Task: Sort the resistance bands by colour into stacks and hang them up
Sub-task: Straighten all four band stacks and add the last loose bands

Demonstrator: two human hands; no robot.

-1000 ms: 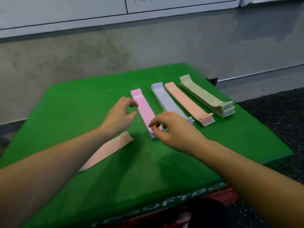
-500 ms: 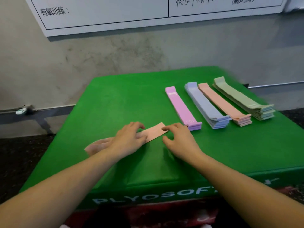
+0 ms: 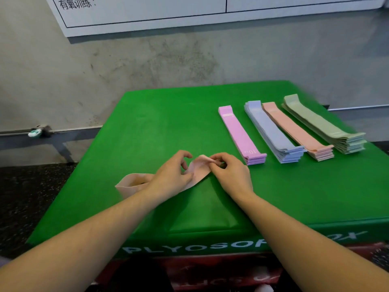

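Resistance bands lie sorted in four stacks on the right part of a green plyo box point(image 3: 160, 131), side by side and angled the same way: a pink stack point(image 3: 240, 134) nearest the middle, then a lavender-blue stack point(image 3: 271, 131), a peach stack point(image 3: 294, 131) and a sage-green stack point(image 3: 322, 125) farthest right. The stacks sit close together without clearly overlapping, and the layered ends of each face the near edge. The top pink band shows a small printed "10" near its near end.

One loose peach band point(image 3: 199, 167) lies apart from the stacks, near the middle of the box top, and both hands are on it. The right hand point(image 3: 231, 173) pinches the band's right end between thumb and fingertips, raising it so that it curls up off the surface. The left hand point(image 3: 170, 175) rests over the middle of the same band with its fingers curled; its thumb and forefinger seem to press or nip the fabric, though the exact hold is hidden by the hand itself. The band's left end sticks out past the left wrist as an open loop standing up from the box top.

White lettering runs along the box's front face. Behind the box stands a stained grey wall point(image 3: 147, 66) carrying a whiteboard point(image 3: 147, 15) with ruled lines and some Chinese characters.
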